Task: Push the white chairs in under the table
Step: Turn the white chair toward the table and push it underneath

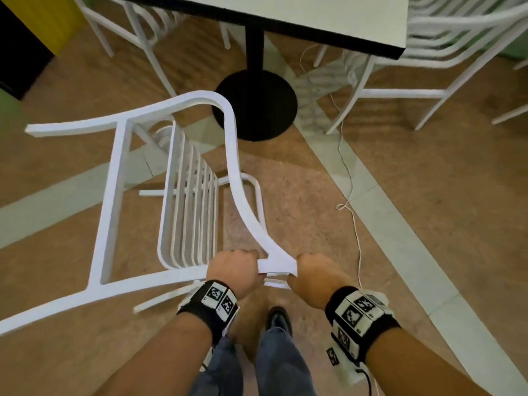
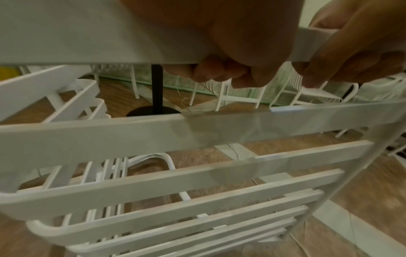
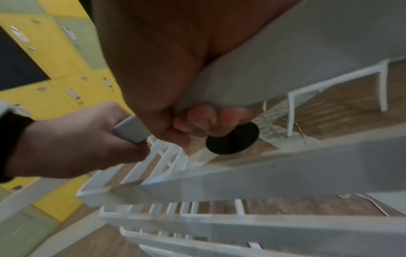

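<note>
At the far left stand yellow and pale green lockers [image 3: 66,57] with small metal handles, flat-fronted and smooth. Near the middle, a white slatted chair [image 1: 188,195] is tilted over toward the left, its painted frame flat-edged and curved at the corners, its seat and back made of narrow parallel slats. It sits on the floor [image 1: 428,195] on the near side of the table, well out from under it. The left hand [image 1: 234,271] grips the chair's top rail, fingers [image 2: 219,69] curled round and under the flat bar. Just to its right, the right hand [image 1: 314,277] grips the same rail at the corner where the armrest curves in, its fingers [image 3: 204,116] wrapped beneath the bar. Both wrists wear black bands carrying white blocks printed with square black markers.

Farther off, the tabletop [image 1: 314,12] is pale, smooth and square-cornered with a dark edge, carried on a black post that ends in a round, flat black base [image 1: 257,107]. A thin white cable [image 1: 351,195] trails in loose curves across the floor, which is mottled brown with pale grey-green bands crossing it. At the far right stand more white chairs [image 1: 428,52], and another stands beyond the table at the far left.
</note>
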Motion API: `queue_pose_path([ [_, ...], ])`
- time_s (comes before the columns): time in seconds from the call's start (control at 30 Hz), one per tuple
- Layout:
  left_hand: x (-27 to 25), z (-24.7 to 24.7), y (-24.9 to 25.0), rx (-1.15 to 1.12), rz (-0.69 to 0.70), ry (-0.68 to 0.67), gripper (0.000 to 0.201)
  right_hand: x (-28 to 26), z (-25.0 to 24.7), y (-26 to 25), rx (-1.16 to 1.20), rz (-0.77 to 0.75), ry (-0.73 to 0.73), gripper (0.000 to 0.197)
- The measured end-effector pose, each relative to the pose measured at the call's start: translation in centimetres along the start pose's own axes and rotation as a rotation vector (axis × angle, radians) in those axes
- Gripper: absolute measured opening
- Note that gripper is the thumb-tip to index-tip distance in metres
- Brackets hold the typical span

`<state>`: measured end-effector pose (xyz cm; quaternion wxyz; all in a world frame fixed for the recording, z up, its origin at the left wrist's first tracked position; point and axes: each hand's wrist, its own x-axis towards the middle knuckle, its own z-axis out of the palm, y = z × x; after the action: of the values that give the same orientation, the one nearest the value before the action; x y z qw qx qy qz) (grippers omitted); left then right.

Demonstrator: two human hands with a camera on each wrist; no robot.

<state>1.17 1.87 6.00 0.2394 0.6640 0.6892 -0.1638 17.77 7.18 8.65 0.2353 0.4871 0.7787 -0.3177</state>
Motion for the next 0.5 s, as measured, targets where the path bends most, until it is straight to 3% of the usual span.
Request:
queue_pose_path([
  [0.27, -8.2, -5.7, -0.5, -0.165, -0.048, 0.125, 0.037, -10.6, -7.7, -7.5, -0.254, -0.044, 0.119, 0.015],
  [0.4, -10.4, -7.7, -2.6, -0.251, -0.065, 0.262, 0.040, -13.4, -9.7, -12.1, -0.337, -0.067, 0.181, 0.012],
  [0.5, -10.9, -8.8, -3.9, -0.368, -0.077, 0.340, 0.052, -14.4, -11.1, -15.1, -0.375, -0.074, 0.177, 0.012],
])
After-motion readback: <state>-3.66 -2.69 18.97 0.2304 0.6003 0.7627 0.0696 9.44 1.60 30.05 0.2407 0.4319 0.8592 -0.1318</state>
